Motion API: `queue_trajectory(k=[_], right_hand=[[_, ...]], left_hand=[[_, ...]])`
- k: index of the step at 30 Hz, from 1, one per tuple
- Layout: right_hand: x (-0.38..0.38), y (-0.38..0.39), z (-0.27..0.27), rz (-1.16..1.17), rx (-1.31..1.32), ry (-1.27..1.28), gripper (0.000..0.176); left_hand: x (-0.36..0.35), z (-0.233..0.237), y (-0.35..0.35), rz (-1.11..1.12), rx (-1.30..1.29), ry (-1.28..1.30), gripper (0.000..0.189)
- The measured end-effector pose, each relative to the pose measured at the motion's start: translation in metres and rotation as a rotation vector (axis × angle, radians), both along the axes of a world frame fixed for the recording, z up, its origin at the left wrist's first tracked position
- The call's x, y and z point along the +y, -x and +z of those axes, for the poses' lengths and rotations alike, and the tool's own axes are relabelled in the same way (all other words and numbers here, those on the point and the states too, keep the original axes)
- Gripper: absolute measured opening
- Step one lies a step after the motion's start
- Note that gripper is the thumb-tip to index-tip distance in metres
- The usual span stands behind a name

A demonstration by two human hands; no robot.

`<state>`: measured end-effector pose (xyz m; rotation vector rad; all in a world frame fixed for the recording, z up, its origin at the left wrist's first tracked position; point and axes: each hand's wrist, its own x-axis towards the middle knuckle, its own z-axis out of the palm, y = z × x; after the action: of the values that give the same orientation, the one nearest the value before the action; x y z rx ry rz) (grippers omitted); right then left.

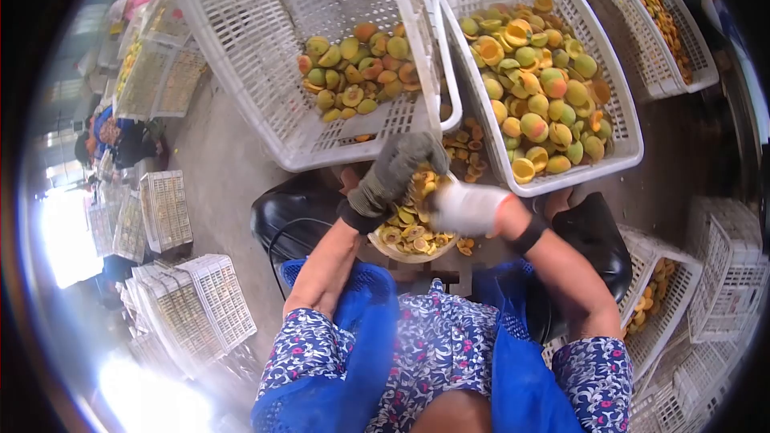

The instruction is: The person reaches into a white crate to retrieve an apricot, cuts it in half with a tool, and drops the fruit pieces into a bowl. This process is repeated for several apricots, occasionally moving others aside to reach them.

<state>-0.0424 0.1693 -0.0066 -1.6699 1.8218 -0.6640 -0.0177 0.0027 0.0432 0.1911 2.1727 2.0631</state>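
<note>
My left hand (pixel 399 170), in a dark grey glove, is closed with its fingers curled, close to the near corner of a tilted white crate (pixel 290 159). What it holds, if anything, is hidden. My right hand (pixel 468 208), in a white glove, is smeared by motion beside it, and its fingers cannot be made out. Beneath both hands sits a pale round basin (pixel 425 257) with yellow fruit pieces (pixel 411 234). Yellow-green stone fruits (pixel 353 72), some blushed red, lie in the tilted crate.
At the right front stands a white crate (pixel 628 162) full of cut, pitted fruit halves (pixel 533 92). More crates hold fruit at the far right (pixel 704 80) and lower right (pixel 682 289). Stacked crates (pixel 212 297) stand on the left. Another person (pixel 120 132) is at the far left.
</note>
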Motion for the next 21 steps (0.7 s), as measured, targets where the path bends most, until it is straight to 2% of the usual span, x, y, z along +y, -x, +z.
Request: queue_trajectory(k=[1,3,4,5,6,8,9,11,12,13,15,17,18,20,21], right_hand=[[-0.008,-0.027,-0.017,-0.067,-0.048,-0.278,0.018],[-0.004,-0.037,0.005,-0.192,-0.113,-0.561,0.025],[-0.003,-0.029,0.016,-0.21,-0.115,-0.586,0.025],[-0.003,-0.023,0.02,-0.227,-0.117,-0.612,0.024],[-0.002,-0.021,0.016,-0.217,-0.108,-0.609,0.024],[0.002,-0.022,0.007,-0.28,-0.019,-0.478,0.022],[0.002,-0.02,0.005,-0.286,-0.011,-0.472,0.022],[0.001,-0.02,0.002,-0.305,-0.016,-0.418,0.019],[0.001,-0.016,0.001,-0.224,0.002,-0.454,0.018],[0.003,-0.014,0.001,-0.224,0.002,-0.459,0.018],[0.007,-0.009,0.001,-0.293,0.07,-0.384,0.018],[0.012,-0.006,-0.006,-0.298,0.125,-0.362,0.019],[0.015,-0.008,-0.019,-0.316,0.128,-0.303,0.019],[0.014,-0.008,-0.022,-0.428,0.049,-0.268,0.021],[0.013,-0.007,-0.023,-0.435,0.05,-0.276,0.021]], left_hand=[[-0.002,0.002,-0.004,0.014,0.009,0.005,0.05],[-0.008,0.006,-0.01,0.23,0.154,0.143,0.05],[-0.017,-0.008,-0.023,0.451,-0.273,-0.399,0.047],[-0.031,-0.019,-0.027,0.462,-0.259,-0.406,0.047],[-0.046,-0.028,-0.032,0.568,-0.237,-0.419,0.044],[-0.057,-0.035,-0.03,0.726,-0.272,-0.462,0.044],[-0.064,-0.038,-0.02,0.72,-0.262,-0.46,0.044],[-0.055,0.008,0.024,0.585,-0.092,-0.457,0.044],[-0.052,0.028,0.049,0.52,-0.008,-0.458,0.046],[-0.055,0.034,0.073,0.454,0.075,-0.46,0.048],[-0.121,-0.016,0.125,0.428,0.165,0.31,0.05],[-0.172,-0.075,0.17,0.499,0.027,1.022,0.054],[-0.188,-0.101,0.178,0.49,0.034,1.017,0.054],[-0.204,-0.139,0.189,0.48,-0.081,1.295,0.057],[-0.208,-0.151,0.193,0.474,-0.078,1.287,0.057]])
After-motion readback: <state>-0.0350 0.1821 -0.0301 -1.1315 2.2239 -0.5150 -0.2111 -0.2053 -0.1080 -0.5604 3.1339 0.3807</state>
